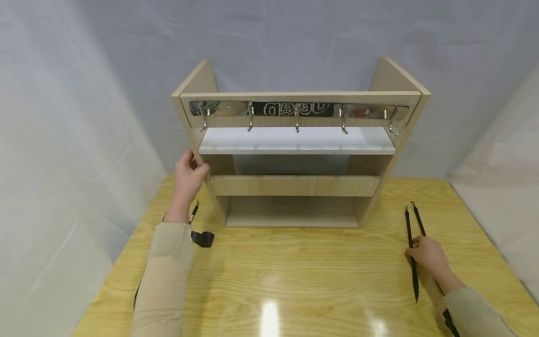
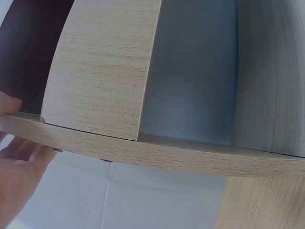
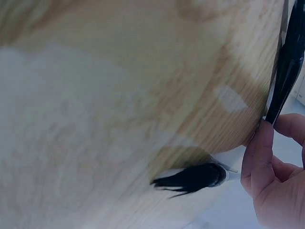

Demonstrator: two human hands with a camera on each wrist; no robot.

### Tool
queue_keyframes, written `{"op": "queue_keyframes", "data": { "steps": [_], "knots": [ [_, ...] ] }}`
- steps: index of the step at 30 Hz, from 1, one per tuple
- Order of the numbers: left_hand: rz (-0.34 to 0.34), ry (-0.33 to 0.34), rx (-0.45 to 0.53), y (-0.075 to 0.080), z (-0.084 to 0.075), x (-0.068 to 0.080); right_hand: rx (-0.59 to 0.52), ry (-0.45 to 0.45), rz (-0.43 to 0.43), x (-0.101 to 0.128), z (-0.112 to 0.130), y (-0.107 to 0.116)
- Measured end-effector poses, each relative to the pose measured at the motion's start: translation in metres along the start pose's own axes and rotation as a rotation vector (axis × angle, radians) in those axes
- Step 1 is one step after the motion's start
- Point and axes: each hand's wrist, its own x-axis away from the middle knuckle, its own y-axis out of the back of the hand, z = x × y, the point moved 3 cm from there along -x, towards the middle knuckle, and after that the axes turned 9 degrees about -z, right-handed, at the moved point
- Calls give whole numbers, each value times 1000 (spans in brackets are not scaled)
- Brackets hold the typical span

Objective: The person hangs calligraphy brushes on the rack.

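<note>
Wooden table (image 1: 294, 271) before grey backdrop: left hand (image 1: 188, 177) grips the shelf unit's (image 1: 296, 154) side panel at 10 o'clock; right hand (image 1: 427, 255) pinches a black strap (image 1: 411, 252) at 4 o'clock.

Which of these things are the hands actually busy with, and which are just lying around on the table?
In use:
- wooden rack with hooks, its side panel gripped by the left hand
- black straps, two lying side by side, touched by the right hand

Lying about:
- black strap with a buckle near the left sleeve
- wooden table
- grey cloth backdrop
</note>
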Motion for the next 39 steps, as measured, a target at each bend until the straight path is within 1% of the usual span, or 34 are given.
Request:
{"op": "queue_keyframes", "data": {
  "steps": [4,12,16,20,31,39],
  "knots": [
    [-1,-1,2,0,0,0,-3,12,-12,0,0,0],
    [-7,-34,-7,0,-3,1,-27,23,-20,2,1,0],
    [-3,-24,-17,0,-3,0,-34,27,-29,4,1,2],
    [2,-12,-27,-1,-4,0,-49,11,-34,5,2,4],
    [-9,-25,-18,0,-1,1,-116,-10,-99,12,5,20],
    [-16,-24,-14,0,0,0,-164,0,-215,17,16,34]
  ]
}}
